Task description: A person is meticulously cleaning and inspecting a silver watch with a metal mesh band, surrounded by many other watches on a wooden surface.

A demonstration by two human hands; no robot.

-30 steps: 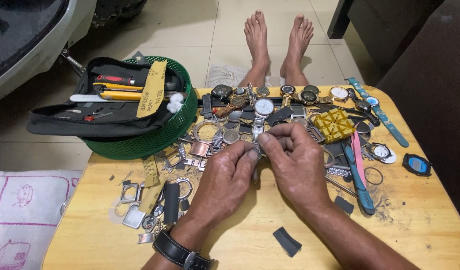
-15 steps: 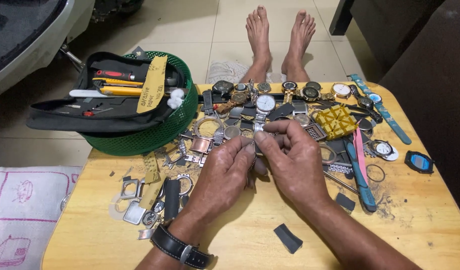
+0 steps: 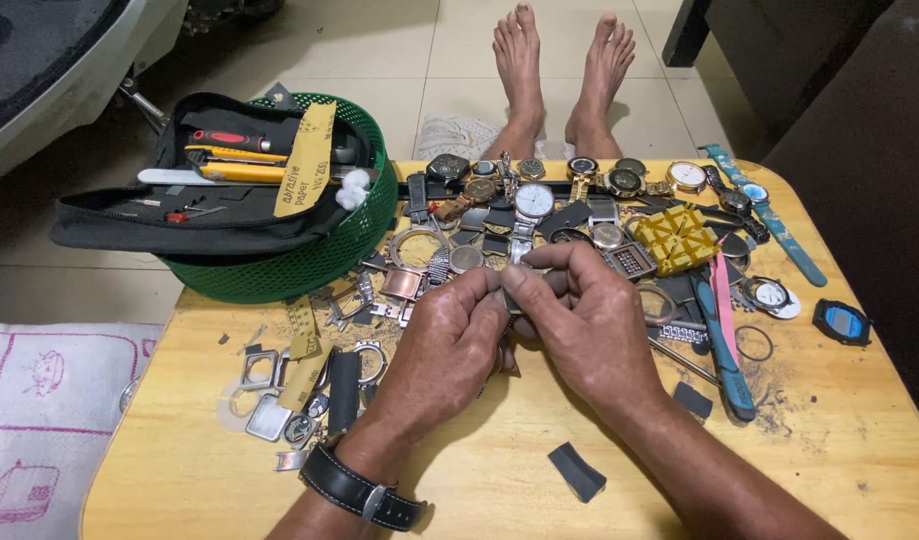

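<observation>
Two hands pinched one small watch part over a cluttered wooden table (image 3: pixel 839 440).

At upper left a green basket (image 3: pixel 319 262) held a black tool pouch (image 3: pixel 179 225); below it, at lower left, loose metal cases and a strap buckle (image 3: pixel 269 418) lay scattered. At centre the left hand (image 3: pixel 449 345), a black strap on its wrist, and the right hand (image 3: pixel 589 325) met fingertip to fingertip, both closed on a small grey metal part (image 3: pixel 512 300), mostly hidden between them. It looked light, stiff and likely slippery, best gripped by its edges with thumb and forefinger. Above the hands ran a row of watches (image 3: pixel 532 200); to the right lay a yellow piece (image 3: pixel 679 238), a blue strap (image 3: pixel 724 365) and, at far right, a dark blue watch case (image 3: pixel 841 322).
</observation>
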